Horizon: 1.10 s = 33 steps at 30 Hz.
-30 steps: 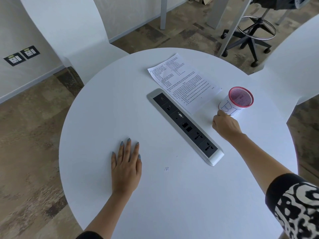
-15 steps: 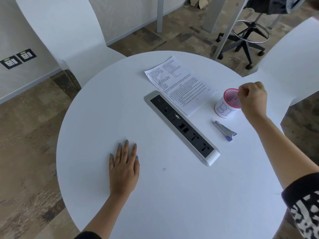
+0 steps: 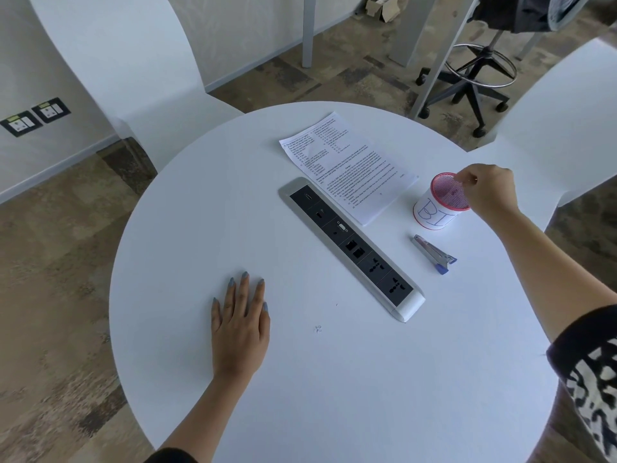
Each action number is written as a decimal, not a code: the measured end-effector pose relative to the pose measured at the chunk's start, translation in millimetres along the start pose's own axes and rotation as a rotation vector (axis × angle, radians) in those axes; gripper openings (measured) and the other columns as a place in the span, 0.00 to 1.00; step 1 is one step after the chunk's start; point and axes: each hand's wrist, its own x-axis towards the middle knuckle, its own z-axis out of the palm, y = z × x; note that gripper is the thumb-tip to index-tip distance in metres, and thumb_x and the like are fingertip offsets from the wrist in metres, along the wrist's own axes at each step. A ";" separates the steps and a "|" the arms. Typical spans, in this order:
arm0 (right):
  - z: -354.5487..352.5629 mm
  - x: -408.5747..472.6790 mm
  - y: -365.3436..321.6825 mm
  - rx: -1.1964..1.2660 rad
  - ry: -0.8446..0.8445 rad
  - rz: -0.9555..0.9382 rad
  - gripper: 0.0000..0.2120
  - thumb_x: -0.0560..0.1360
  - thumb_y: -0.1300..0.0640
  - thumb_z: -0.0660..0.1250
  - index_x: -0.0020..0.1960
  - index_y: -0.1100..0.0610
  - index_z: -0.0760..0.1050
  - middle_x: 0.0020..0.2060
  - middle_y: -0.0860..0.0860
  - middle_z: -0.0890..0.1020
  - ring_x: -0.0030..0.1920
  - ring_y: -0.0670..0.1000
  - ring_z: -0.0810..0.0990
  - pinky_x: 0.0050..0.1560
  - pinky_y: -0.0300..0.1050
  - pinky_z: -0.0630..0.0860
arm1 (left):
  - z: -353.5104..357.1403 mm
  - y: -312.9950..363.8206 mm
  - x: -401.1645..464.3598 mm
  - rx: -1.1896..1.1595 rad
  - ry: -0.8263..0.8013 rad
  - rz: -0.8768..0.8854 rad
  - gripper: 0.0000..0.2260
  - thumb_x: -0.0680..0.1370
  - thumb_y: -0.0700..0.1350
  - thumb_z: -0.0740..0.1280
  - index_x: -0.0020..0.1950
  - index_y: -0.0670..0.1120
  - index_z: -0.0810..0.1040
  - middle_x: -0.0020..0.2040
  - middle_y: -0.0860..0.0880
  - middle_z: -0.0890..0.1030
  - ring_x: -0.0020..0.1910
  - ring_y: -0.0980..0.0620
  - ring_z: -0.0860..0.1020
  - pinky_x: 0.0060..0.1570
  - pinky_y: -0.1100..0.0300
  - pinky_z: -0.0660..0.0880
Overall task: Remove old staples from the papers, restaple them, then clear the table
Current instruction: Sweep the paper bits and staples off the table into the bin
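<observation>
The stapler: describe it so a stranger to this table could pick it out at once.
On the round white table, find the long socket strip set across the middle. Just right of its near half, below the pink-rimmed mesh cup, lies the stapler: small, flat on the table, silver with a blue end, the only metal tool there.

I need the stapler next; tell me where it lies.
The stapler lies flat on the table's right side, between the power strip and the pink-rimmed bin.
</observation>
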 end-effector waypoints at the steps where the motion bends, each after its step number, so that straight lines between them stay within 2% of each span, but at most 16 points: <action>1: 0.1 0.3 -1.3 -0.008 -0.007 0.014 0.13 0.72 0.68 0.58 0.47 0.65 0.81 0.46 0.62 0.83 0.49 0.63 0.78 0.48 0.49 0.75 | 0.0 -0.1 -0.1 0.000 -0.002 -0.001 0.22 0.82 0.49 0.51 0.74 0.48 0.70 0.77 0.44 0.65 0.75 0.42 0.65 0.69 0.38 0.63; 4: 0.9 1.9 -5.0 -0.032 -0.016 0.070 0.12 0.74 0.64 0.59 0.48 0.66 0.80 0.46 0.63 0.83 0.49 0.64 0.78 0.46 0.50 0.75 | -0.2 -0.3 -0.4 -0.006 -0.002 -0.003 0.22 0.82 0.49 0.51 0.74 0.48 0.70 0.77 0.44 0.65 0.76 0.42 0.65 0.69 0.38 0.63; 8: -1.0 0.7 -4.9 0.028 0.000 0.083 0.12 0.72 0.67 0.62 0.50 0.64 0.82 0.48 0.62 0.84 0.51 0.62 0.79 0.52 0.52 0.77 | -0.2 0.1 -0.4 -0.013 0.003 -0.003 0.22 0.82 0.49 0.52 0.74 0.48 0.70 0.77 0.44 0.66 0.75 0.42 0.65 0.69 0.38 0.63; 12: -2.5 -0.4 -3.7 0.011 0.025 0.099 0.09 0.71 0.66 0.65 0.47 0.63 0.82 0.45 0.61 0.84 0.49 0.61 0.80 0.48 0.50 0.77 | 0.9 -1.1 -1.0 -0.013 0.013 0.003 0.22 0.82 0.49 0.52 0.74 0.48 0.70 0.77 0.44 0.66 0.76 0.42 0.65 0.69 0.38 0.62; 18: -4.0 1.4 -0.6 0.064 -0.021 0.108 0.15 0.71 0.71 0.58 0.49 0.64 0.82 0.48 0.61 0.83 0.51 0.60 0.79 0.49 0.44 0.74 | 2.2 -0.9 -0.2 -0.006 0.016 0.002 0.22 0.82 0.49 0.52 0.74 0.48 0.70 0.77 0.44 0.65 0.76 0.42 0.65 0.69 0.38 0.62; 21: -4.4 -3.2 -7.3 0.107 0.040 0.098 0.15 0.72 0.70 0.58 0.49 0.63 0.82 0.49 0.60 0.84 0.51 0.59 0.79 0.49 0.42 0.73 | 0.8 -1.2 -0.9 0.000 0.020 0.004 0.22 0.82 0.49 0.52 0.74 0.48 0.70 0.77 0.44 0.65 0.76 0.42 0.65 0.69 0.38 0.62; 23: -0.1 -11.6 -17.7 0.165 0.147 0.023 0.12 0.72 0.66 0.60 0.47 0.63 0.82 0.46 0.59 0.84 0.48 0.58 0.81 0.48 0.39 0.71 | 0.6 -1.2 -0.7 0.005 0.025 0.003 0.22 0.82 0.49 0.52 0.74 0.48 0.70 0.77 0.44 0.66 0.76 0.42 0.65 0.69 0.38 0.63; 27: 24.9 -44.9 -49.5 0.240 0.247 -0.219 0.10 0.72 0.65 0.63 0.47 0.63 0.82 0.42 0.58 0.84 0.39 0.57 0.82 0.46 0.44 0.76 | 2.0 -1.1 -0.3 0.011 0.035 0.008 0.22 0.82 0.49 0.52 0.74 0.48 0.70 0.77 0.44 0.66 0.76 0.42 0.65 0.69 0.38 0.63; 30: 47.7 -90.8 -80.8 0.334 0.184 -0.343 0.08 0.72 0.68 0.65 0.46 0.63 0.82 0.41 0.57 0.83 0.35 0.52 0.79 0.43 0.43 0.77 | 2.4 -1.0 -0.2 0.009 0.039 0.011 0.21 0.82 0.49 0.52 0.74 0.47 0.70 0.77 0.43 0.66 0.75 0.41 0.65 0.68 0.38 0.63; 33: 76.0 -151.4 -102.9 0.370 0.044 -0.451 0.10 0.70 0.72 0.66 0.46 0.62 0.82 0.43 0.54 0.84 0.40 0.51 0.81 0.45 0.38 0.76 | 1.8 -0.1 0.0 0.012 0.043 0.009 0.21 0.82 0.49 0.52 0.74 0.48 0.70 0.77 0.43 0.66 0.75 0.42 0.65 0.68 0.39 0.63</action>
